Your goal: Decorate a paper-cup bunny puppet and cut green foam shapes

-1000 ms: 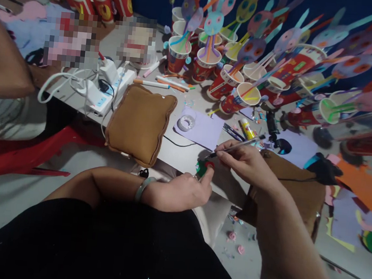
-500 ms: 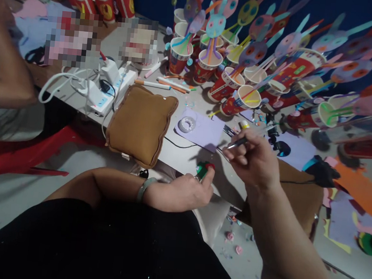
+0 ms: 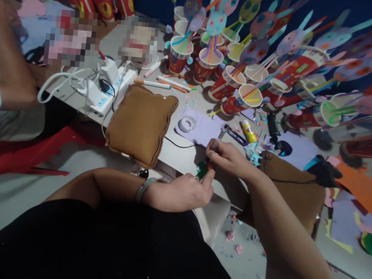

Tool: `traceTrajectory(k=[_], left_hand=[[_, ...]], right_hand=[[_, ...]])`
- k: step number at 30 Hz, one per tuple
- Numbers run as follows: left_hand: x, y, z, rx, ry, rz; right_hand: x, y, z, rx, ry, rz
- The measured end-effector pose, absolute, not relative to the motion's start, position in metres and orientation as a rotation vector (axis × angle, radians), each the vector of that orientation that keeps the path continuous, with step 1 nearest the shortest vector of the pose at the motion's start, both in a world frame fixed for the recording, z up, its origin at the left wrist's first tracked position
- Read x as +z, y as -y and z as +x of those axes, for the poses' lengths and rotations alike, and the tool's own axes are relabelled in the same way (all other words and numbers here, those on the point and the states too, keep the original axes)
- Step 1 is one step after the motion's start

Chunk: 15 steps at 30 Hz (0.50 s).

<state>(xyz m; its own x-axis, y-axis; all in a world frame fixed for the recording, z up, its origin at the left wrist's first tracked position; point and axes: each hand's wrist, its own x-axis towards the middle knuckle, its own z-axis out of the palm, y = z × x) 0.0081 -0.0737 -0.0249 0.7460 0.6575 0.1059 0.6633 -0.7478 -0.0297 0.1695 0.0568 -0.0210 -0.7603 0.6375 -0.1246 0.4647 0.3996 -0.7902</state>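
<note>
My left hand [image 3: 184,192], with a ring and a pale bangle at its wrist, is closed on a small green and red piece [image 3: 202,170] near the table's front edge. Its index finger lies along the red part. My right hand [image 3: 226,158] is closed too, its fingertips pinched together just above the piece. They grip a slim pen with a dark end, now mostly hidden by the fingers. Whether its tip touches the piece I cannot tell. Behind the hands, a roll of clear tape [image 3: 187,124] rests on a lilac paper sheet [image 3: 203,132].
Red paper cups [image 3: 208,65] bearing bunny-faced figures crowd the back. Brown cushions [image 3: 141,124] lie on both sides. A glue stick [image 3: 249,131] and a box cutter [image 3: 235,135] are beyond my right hand. A power strip [image 3: 106,96] and a person's arm [image 3: 16,61] are at left.
My right hand has come down and left with the pen, from above the table to the green and red piece. The left hand has stayed in place.
</note>
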Motion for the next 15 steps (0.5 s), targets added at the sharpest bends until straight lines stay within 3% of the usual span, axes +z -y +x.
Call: traceTrajectory(k=[15], left_hand=[[-0.0259, 0.0728, 0.008, -0.08, 1.087, -2.904]], right_hand=[[-0.0182, -0.0518, 0.1708, 1.25, 2.53, -1.024]])
